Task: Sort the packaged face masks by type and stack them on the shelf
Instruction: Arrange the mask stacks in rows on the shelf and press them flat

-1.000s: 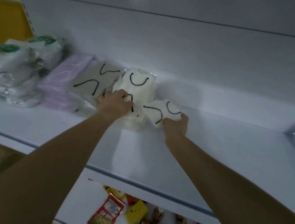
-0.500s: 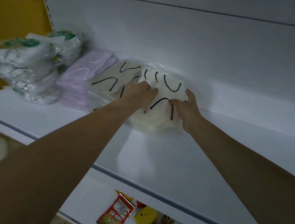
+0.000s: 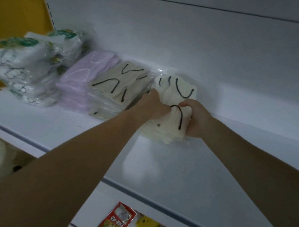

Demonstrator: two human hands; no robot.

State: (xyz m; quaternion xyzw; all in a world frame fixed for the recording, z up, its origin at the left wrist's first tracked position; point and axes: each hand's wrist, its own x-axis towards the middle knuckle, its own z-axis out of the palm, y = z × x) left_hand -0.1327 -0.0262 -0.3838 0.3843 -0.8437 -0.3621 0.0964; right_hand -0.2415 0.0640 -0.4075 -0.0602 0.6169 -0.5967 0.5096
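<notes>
A pile of cream masks with black ear loops (image 3: 173,119), wrapped in clear film, lies on the white shelf (image 3: 67,131) by the back wall. My left hand (image 3: 155,104) grips the pile's left side. My right hand (image 3: 195,121) grips its right front corner, fingers curled over the top pack. To the left stand a beige mask stack with black loops (image 3: 118,89), a lilac mask stack (image 3: 82,82) and white masks in green-labelled bags (image 3: 28,63).
The shelf's back panel (image 3: 187,40) rises right behind the stacks. A yellow wall (image 3: 18,15) shows at the far left. Below the shelf edge lie a red snack packet (image 3: 115,221) and a yellow packet (image 3: 146,225).
The single cream pack has come to rest on top of the cream pile. Both hands have closed in on the pile's sides. The view has shifted right.
</notes>
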